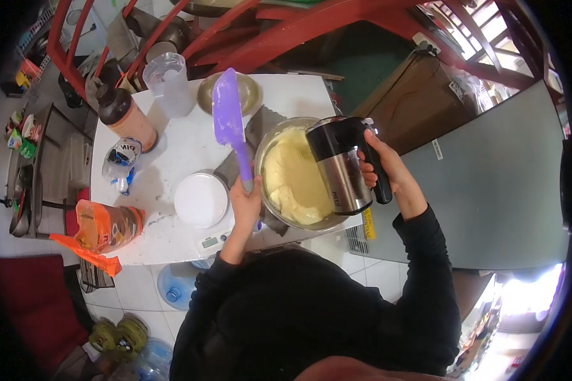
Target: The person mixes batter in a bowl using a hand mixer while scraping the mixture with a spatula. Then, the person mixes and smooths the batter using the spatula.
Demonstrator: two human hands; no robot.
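Note:
My right hand (388, 166) is wrapped round the black handle of a black and silver hand mixer (342, 166). The mixer is over the right side of a metal mixing bowl (260, 166), and its beaters are hidden from me. Pale yellow batter (293, 174) fills much of the bowl. In my left hand (245, 200) is a purple spatula (227, 111), held upright by its handle at the bowl's left side. Some pale batter is smeared on its blade.
Left of the bowl, a white kitchen scale (201, 200) is on the white table (171, 159). Beyond are a metal dish (253, 95), a clear plastic jug (169, 89), a brown bottle (126, 117) and an orange bag (108, 228). A grey surface (489, 190) lies to the right.

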